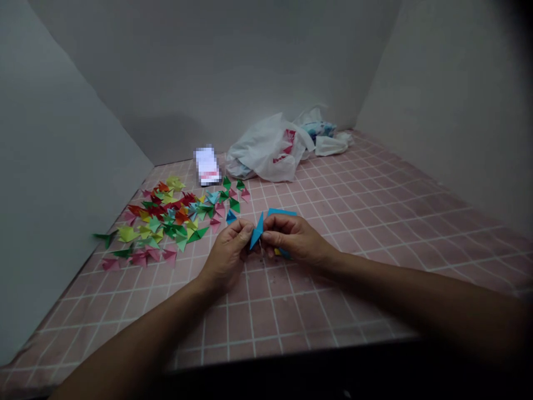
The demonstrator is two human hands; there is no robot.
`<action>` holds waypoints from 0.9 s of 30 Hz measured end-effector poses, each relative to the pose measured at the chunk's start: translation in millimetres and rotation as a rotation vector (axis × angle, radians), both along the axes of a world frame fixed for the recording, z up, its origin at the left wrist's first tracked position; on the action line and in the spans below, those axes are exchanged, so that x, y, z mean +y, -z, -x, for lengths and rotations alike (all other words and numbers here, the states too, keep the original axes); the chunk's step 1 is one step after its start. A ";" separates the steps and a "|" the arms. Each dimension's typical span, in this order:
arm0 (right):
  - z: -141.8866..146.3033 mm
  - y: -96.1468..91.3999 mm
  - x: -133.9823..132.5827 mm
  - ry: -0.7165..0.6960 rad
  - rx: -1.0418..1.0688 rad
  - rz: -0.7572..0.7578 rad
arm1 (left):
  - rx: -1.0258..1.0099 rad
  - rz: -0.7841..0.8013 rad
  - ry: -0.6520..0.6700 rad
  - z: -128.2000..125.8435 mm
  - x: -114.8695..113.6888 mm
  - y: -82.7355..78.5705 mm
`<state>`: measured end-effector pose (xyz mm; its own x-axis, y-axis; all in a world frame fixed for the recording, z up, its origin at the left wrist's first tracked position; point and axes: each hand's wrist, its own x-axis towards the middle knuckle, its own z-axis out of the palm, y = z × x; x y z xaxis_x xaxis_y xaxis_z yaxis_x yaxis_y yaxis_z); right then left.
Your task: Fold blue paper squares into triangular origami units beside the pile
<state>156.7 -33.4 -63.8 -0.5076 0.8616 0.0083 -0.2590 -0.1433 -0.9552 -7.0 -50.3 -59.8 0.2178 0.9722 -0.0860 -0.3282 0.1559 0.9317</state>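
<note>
A piece of folded blue origami paper, a narrow diamond in shape, is held upright above the table between both hands. My left hand pinches its left side with thumb and fingers. From the other side, my right hand grips its right edge, fingers closed. Behind the right hand lies flat blue paper, mostly covered by it. Beneath that hand a bit of yellow paper peeks out. A small blue folded piece rests just beyond the left hand.
Many colourful folded paper pieces are spread over the left of the pink checked tablecloth. A lit phone stands behind them. White plastic bags lie at the back, against pale walls enclosing the table.
</note>
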 end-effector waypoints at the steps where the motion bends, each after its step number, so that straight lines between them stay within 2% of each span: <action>1: 0.0 0.7 0.1 -0.006 0.008 0.001 | -0.016 0.019 0.012 -0.2 0.3 -0.3; 9: 1.7 4.0 -1.8 -0.002 0.068 0.007 | -0.116 0.145 0.074 0.1 0.3 2.2; 15: 1.9 5.4 -2.8 -0.008 0.051 -0.008 | -0.073 0.151 0.104 -0.9 -0.5 4.4; 19: -0.2 1.9 -4.5 0.019 -0.002 -0.063 | 0.028 -0.005 0.020 1.4 -1.6 10.0; 22: -0.5 -1.9 -7.1 0.039 -0.068 -0.100 | 0.210 -0.144 -0.039 3.1 -2.7 11.2; 27: 1.0 0.4 -7.9 0.122 -0.161 -0.180 | 0.505 -0.369 -0.184 4.2 -4.9 3.9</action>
